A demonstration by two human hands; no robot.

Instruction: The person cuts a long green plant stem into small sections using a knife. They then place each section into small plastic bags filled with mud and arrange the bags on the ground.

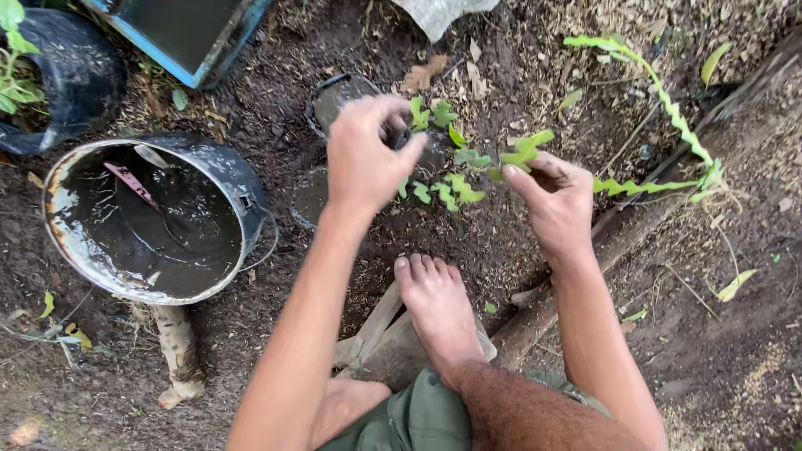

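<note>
On the dark soil at far left sits a black pot (71, 79), and beside it a metal bucket (154, 219) tilted on its side, its mouth facing up toward the camera, wet mud inside. A blue box (196, 38) lies above it. Right of the bucket, the left hand (363, 159) is closed, fingers pinched on the left end of a leafy green cutting (455, 163). The cutting's long axis runs roughly level, left to right, held above the ground. The right hand (555, 200) pinches its right end, where the leaves point up and right. A bare foot (436, 305) rests on a wooden plank (376, 334) below. Farther right, a long green stem (668, 108) trails across wood chips and earth.
</note>
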